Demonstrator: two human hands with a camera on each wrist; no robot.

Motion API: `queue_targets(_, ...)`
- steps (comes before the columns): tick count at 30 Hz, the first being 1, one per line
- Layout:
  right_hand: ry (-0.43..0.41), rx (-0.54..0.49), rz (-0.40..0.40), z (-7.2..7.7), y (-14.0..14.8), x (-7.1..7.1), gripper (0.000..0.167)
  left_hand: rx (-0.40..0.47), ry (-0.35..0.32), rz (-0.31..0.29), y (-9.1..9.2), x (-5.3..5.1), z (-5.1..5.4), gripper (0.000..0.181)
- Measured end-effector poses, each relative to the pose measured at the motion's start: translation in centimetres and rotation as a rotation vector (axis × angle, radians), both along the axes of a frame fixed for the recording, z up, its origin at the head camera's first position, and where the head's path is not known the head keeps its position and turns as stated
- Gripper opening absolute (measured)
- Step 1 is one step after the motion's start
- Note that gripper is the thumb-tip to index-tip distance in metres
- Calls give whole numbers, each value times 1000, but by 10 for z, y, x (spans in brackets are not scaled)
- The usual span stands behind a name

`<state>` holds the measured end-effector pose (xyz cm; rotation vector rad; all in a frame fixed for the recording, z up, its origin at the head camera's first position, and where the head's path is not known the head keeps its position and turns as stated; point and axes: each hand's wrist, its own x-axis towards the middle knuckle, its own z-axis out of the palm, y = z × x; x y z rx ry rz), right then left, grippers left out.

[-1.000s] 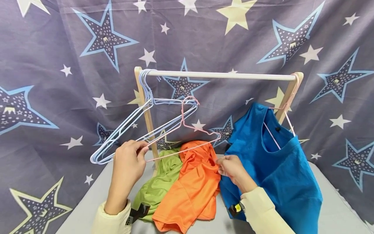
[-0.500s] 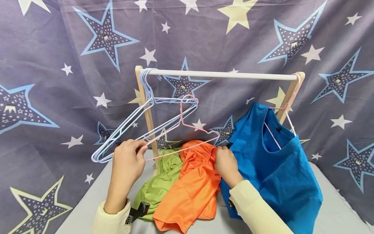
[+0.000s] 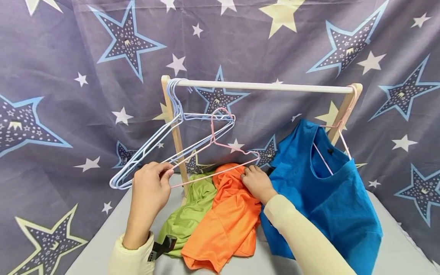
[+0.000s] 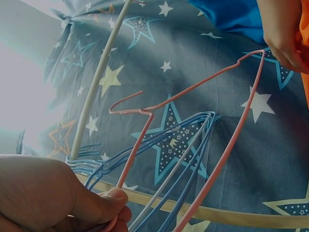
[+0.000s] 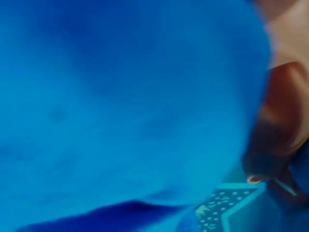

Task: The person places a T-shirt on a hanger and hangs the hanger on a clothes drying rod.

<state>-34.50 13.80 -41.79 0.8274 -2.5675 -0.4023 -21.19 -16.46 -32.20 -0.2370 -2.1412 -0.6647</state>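
A pink hanger (image 3: 235,149) is pinched at its lower left corner between thumb and fingers of my left hand (image 3: 151,188), also seen in the left wrist view (image 4: 63,198). Its hook points up, beneath the rack's rail. An orange garment (image 3: 223,221) lies crumpled on the surface, partly over a green garment (image 3: 185,221). My right hand (image 3: 258,183) rests with loosely bent fingers on the upper right part of the orange garment, behind the hanger's right end. Blue cloth (image 5: 120,106) covers most of the right wrist view.
Several light blue hangers (image 3: 141,152) hang at the left end of the rack's white rail (image 3: 268,86). At the right end a blue shirt (image 3: 319,198) hangs on a pink hanger, close beside my right forearm. A starry curtain (image 3: 113,95) stands behind.
My right hand has moved up and to the left along the edge of the orange garment, onto its upper part. The left hand still holds the hanger in nearly the same position.
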Motion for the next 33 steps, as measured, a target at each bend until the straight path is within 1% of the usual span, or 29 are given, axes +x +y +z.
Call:
queue_targets(3, -2, 23, 13, -3, 3, -6, 26, 3, 2, 1, 0, 1, 2, 6)
queue_targets(7, 22, 6, 38, -9, 5, -12, 26, 3, -5, 0, 0, 1, 3, 6)
queue_targets(11, 42, -36, 76, -15, 9, -14, 27, 4, -21, 6, 0, 0, 1, 6)
queue_targets(13, 16, -83, 79, -18, 10, -14, 25, 6, -23, 8, 0, 0, 0, 5)
queue_targets(15, -36, -172, 61, -18, 11, -15, 21, 10, -20, 8, 0, -1, 0, 5)
queue_targets(18, -143, -333, -8, -16, 13, -16, 15, 9, -11, 4, 0, -1, 1, 5)
queue_targets(20, -207, -426, -58, -13, 13, -16, 13, 7, -9, 1, 0, 0, 1, 6)
queue_targets(22, -256, -488, -93, -9, 14, -16, 15, 6, -6, -2, 0, 0, 2, 6)
queue_targets(25, -286, -570, -107, -5, 15, -17, 18, 5, -7, 0, 0, 1, 2, 7)
queue_targets(27, -293, -655, -104, -4, 17, -18, 20, 4, -8, 4, 0, 1, 2, 6)
queue_targets(29, -307, -772, -99, -3, 18, -19, 19, 5, -7, 7, -1, 1, 1, 6)
queue_targets(33, -354, -1054, -108, 1, 21, -21, 16, 6, -2, 7, -1, 1, 2, 5)
